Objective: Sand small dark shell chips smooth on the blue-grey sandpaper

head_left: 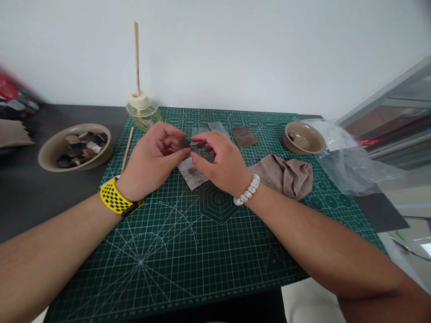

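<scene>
A small dark piece (pixel 185 143) is pinched between the thumb and fingers of my left hand (pixel 153 159). Close beside it on the right, my right hand (pixel 218 159) has its thumb and fingertips near the piece; whether they grip anything is too small to tell. Below the hands lies a grey, smudged sheet (pixel 192 172) on the green cutting mat (pixel 161 278). Behind them are bluish sheets (pixel 218 128), partly hidden, and a brown square sheet (pixel 244 137). A crumpled brown cloth (pixel 286 175) rests right of my right hand.
At the left, a bowl (pixel 45 152) holds several dark and wooden pieces. A glass bottle (pixel 144 114) with sticks stands at the back, near a thin stick (pixel 127 150). To the right are another bowl (pixel 311 139) with a small piece inside and clear plastic (pixel 357 166).
</scene>
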Demonstrator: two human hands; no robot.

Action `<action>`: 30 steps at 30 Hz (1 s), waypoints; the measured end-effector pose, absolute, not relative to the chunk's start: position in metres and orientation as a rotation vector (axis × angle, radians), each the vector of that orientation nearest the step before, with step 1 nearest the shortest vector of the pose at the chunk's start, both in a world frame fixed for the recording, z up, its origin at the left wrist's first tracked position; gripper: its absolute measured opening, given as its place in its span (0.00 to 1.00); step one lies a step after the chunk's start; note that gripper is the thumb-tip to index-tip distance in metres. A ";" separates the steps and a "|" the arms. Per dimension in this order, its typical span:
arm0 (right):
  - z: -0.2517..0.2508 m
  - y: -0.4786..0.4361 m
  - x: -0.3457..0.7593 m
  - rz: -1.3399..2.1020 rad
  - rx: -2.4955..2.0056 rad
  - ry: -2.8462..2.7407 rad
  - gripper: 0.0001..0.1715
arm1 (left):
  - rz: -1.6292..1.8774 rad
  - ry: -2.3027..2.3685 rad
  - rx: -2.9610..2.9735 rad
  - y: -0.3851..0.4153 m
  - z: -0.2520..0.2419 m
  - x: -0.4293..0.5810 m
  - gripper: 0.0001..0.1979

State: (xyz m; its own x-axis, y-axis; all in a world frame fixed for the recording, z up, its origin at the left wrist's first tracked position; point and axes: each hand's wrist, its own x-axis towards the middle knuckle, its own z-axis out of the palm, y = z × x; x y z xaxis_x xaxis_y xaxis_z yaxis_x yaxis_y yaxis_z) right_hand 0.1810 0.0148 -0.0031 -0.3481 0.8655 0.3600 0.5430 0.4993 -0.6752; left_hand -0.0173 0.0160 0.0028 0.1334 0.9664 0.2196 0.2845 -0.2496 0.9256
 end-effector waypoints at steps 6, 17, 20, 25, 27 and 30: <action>-0.003 0.015 0.180 0.999 -1.125 -1.865 0.13 | 1.153 1.228 1.785 0.014 0.004 -0.018 0.09; -0.003 0.022 0.184 0.902 -1.240 -1.885 0.10 | 0.934 1.308 2.020 0.015 0.000 -0.023 0.19; 0.000 0.023 0.186 0.834 -1.257 -2.001 0.10 | 0.773 1.309 2.093 0.016 0.002 -0.022 0.16; 0.004 0.022 0.186 0.841 -1.258 -2.175 0.12 | 0.664 1.315 2.190 0.017 -0.002 -0.022 0.16; 0.005 0.023 0.187 0.851 -1.272 -2.189 0.12 | 0.658 1.326 2.186 0.016 -0.003 -0.022 0.17; 0.005 0.023 0.187 0.860 -1.286 -2.200 0.11 | 0.622 1.364 2.193 0.015 -0.001 -0.022 0.18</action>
State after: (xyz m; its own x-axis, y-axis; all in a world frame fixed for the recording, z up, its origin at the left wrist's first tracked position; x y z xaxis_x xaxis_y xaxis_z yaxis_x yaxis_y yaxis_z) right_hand 0.1866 0.0231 0.0054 -0.4655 0.8825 0.0672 0.6031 0.3719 -0.7056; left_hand -0.0215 0.0150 -0.0013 0.3997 0.9081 0.1248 0.6898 -0.3876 0.6115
